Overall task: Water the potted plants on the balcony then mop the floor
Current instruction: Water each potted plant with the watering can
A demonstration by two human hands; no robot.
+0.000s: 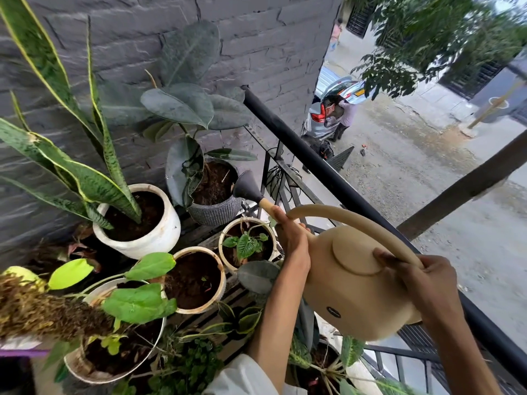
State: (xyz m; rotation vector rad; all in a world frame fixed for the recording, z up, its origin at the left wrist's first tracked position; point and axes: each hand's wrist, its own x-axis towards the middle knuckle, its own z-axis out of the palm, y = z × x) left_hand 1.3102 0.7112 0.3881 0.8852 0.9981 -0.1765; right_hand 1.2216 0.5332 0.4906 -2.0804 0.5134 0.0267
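- Lower right of the frame: the right hand (425, 283) curls its fingers round the rear end of the arched handle of a beige watering can (353, 283), thumb lying on the can's top.
- Centre of the frame: the left hand (292, 238) grips the front of the can where handle and spout meet; its forearm runs down to a white sleeve (242, 377) at the bottom edge.
- The can is tilted towards the upper left, and its dark rose head (247, 186) hangs just over the rim of a grey ribbed pot (216, 210) holding a broad-leaved rubber plant (182, 102). Whether water is flowing cannot be told.
- Just below the left hand sits a small cream pot (247, 245) with a veined seedling; beside it, lower left, a cream pot of bare soil (196, 279).
- Left of centre, a white pot (142, 223) carries a tall snake plant (71, 115).
- Behind the plants stands a grey stone wall (256, 38).
- A black railing (328, 166) runs diagonally; beyond it, upper right, lie a street and a silver car (330, 109).
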